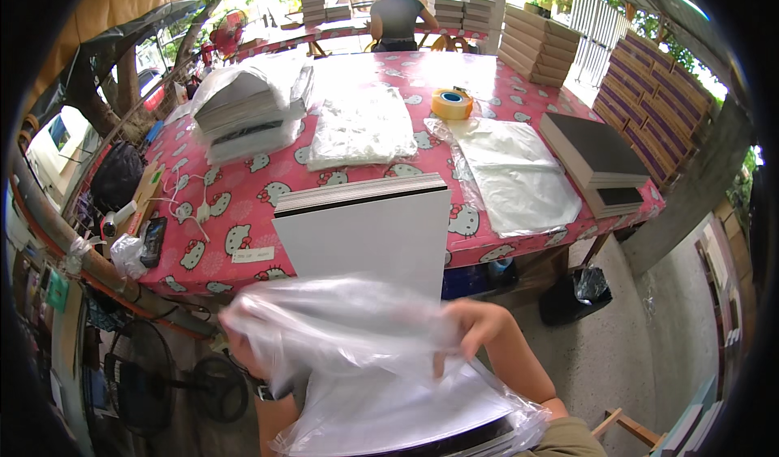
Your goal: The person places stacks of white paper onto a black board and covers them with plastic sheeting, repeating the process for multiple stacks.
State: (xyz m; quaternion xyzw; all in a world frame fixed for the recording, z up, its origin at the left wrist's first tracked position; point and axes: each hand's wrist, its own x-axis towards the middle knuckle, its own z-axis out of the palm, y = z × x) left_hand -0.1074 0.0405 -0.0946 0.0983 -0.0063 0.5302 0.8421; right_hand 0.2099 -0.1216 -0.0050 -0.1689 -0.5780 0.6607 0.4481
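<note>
A clear plastic bag (357,359) is stretched between both my hands in front of my lap. My right hand (471,323) grips its right edge with the fingers curled over it. My left hand (243,351) is mostly hidden behind the bag's left side and holds it there; a dark wristwatch (264,390) shows below. Inside the bag lies a flat stack of white boards with dark edges (422,420). Just beyond, a taller stack of white boards (365,234) stands at the near edge of the pink patterned table (243,205).
On the table lie flat clear bags (361,128), more bags (515,173), a roll of tape (451,104), bagged stacks (247,112), dark-topped board stacks (596,161), a phone (152,242) and cables. Cardboard boxes (540,47) stand behind. A person (398,15) sits at a far table. A fan (150,376) stands lower left.
</note>
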